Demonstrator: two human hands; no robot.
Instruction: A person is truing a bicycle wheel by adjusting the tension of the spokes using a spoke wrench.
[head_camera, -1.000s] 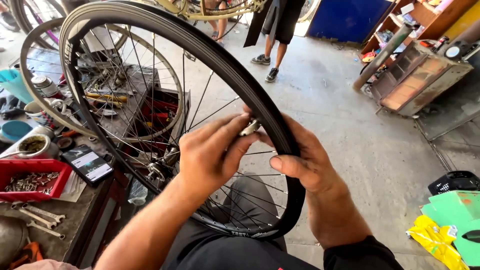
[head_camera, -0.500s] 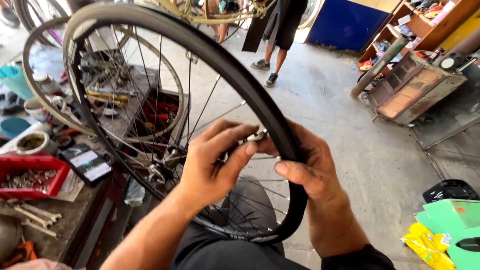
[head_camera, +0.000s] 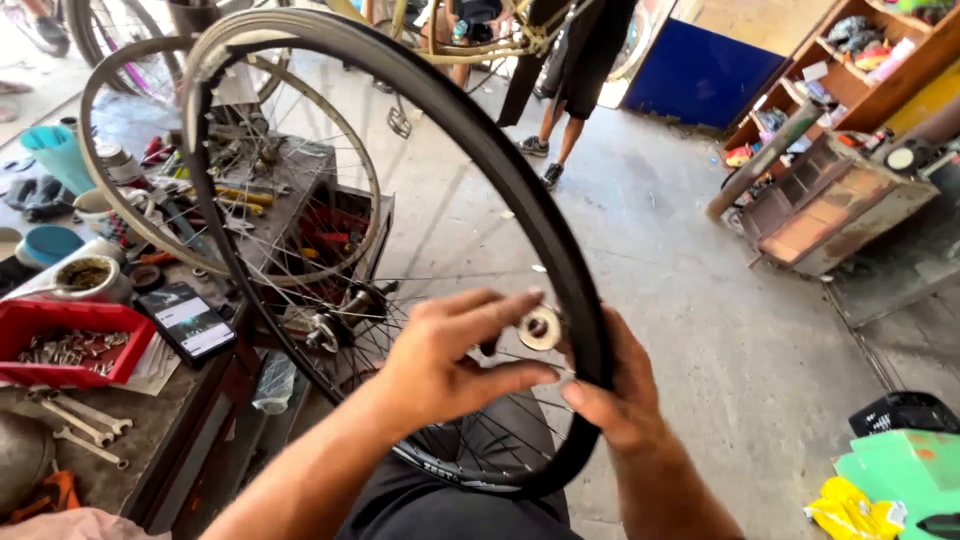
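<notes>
Both hands (head_camera: 455, 365) on wheel (head_camera: 480, 150), fingertips perhaps pinching small ring (head_camera: 541, 327).

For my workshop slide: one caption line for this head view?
Both hands, left hand and right hand, grip a black-tyred spoked bicycle wheel at a small silver ring.

- My left hand (head_camera: 440, 365): bare, no glove, ring or watch visible.
- My right hand (head_camera: 615, 390): bare, likewise unadorned.
- Both my forearms: uncovered to the frame edge, no sleeves in view.
- My lap: dark grey garment, plain fabric, no markings discernible.
</notes>
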